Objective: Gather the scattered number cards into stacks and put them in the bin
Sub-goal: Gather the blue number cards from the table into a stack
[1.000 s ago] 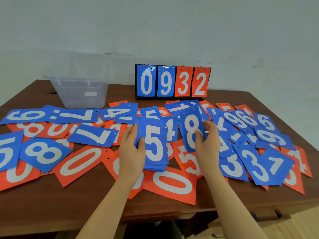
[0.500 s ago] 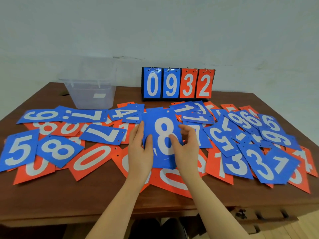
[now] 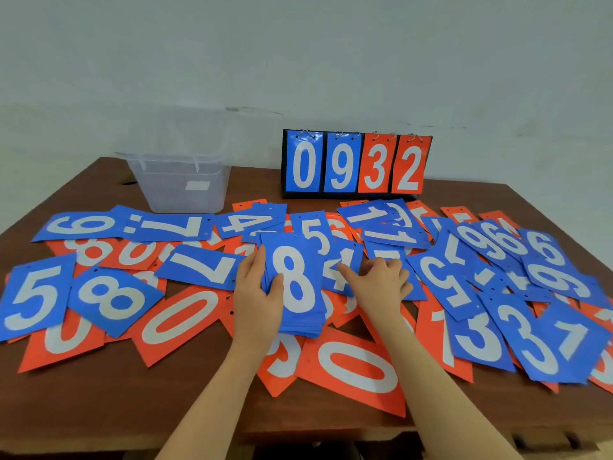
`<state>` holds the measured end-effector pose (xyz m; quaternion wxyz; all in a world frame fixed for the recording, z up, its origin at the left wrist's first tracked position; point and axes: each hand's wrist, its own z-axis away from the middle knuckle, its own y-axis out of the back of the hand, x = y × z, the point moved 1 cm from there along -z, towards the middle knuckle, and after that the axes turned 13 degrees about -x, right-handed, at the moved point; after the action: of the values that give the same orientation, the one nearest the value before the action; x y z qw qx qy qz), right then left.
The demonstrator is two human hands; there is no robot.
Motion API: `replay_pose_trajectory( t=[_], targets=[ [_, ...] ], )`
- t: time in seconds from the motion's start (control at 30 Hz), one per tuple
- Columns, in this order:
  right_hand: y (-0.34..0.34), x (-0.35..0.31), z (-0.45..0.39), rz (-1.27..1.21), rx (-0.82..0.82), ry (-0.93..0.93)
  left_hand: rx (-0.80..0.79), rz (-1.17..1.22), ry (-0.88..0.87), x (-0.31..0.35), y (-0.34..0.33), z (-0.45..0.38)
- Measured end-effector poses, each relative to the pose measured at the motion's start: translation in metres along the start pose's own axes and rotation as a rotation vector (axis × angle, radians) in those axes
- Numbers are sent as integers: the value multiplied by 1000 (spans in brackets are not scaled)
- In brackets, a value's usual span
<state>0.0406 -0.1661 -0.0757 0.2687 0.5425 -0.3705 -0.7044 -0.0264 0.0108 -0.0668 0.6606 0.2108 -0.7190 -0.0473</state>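
Left hand (image 3: 257, 300) is holding my stack of blue cards (image 3: 297, 290) with the 8 on top, thumb across the face and fingers wrapped round the left edge. Right hand (image 3: 378, 283) is down on the pile just right of it, fingers curled over the blue 4 card (image 3: 341, 270), which looks like my next pickup. Can't really tell if I've pinched it yet or if I'm just touching it.

Bin-wise, the clear plastic bin (image 3: 185, 180) sits at the far left of the table (image 3: 83, 410), well apart from my hands, and I can't see any cards in it. Loads of loose cards are spread all over, blue and orange mixed, so I'd say I'm early in this. The little scoreboard (image 3: 356, 164) reading 0932 stands at the far side, right of the bin.

Tip for doing this bit well, as far as I can judge: these cards look slick and overlap each other, so slide the 4 off its neighbours or lift one corner rather than clawing at it flat. Then lay it square on the 8 so the edges line up. My stack is already fanning a little at the near end, so I should tap it even before it gets thicker, otherwise it could slip out of my left hand.
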Motion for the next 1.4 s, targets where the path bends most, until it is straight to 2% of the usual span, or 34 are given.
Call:
replay_pose_trajectory(
  t=[0.13, 0.27, 0.4, 0.53, 0.67, 0.8, 0.9, 0.97, 1.07, 1.13, 1.3, 1.4],
  targets=[
    [-6, -5, -6, 53, -35, -77, 2, 11, 38, -3, 4, -4],
    [-2, -8, -6, 42, -138, -102, 6, 13, 33, -5, 7, -3],
    [0, -1, -2, -10, -134, -30, 4, 18, 14, -5, 7, 1],
    [7, 12, 3, 66, -110, 87, 12, 7, 14, -6, 8, 3],
    [4, 7, 15, 145, -45, -48, 16, 10, 7, -9, 6, 5],
    [4, -4, 9, 86, -157, -181, 19, 19, 9, -10, 6, 5],
    [5, -9, 4, 16, -190, -204, 17, 20, 6, -9, 6, 6],
    [4, -8, 5, -75, -154, -109, 21, 24, 4, -8, 8, 6],
    [6, -4, 13, -352, -106, 134, 48, 6, -15, -5, 12, 7],
    [12, -4, 24, -483, -19, 253, 71, -21, -19, -2, 14, 8],
    [24, -13, 55, -652, 130, 416, 104, -56, -27, 4, 14, 13],
    [26, -22, 71, -773, 135, 443, 101, -20, -31, 7, 14, 17]
  ],
)
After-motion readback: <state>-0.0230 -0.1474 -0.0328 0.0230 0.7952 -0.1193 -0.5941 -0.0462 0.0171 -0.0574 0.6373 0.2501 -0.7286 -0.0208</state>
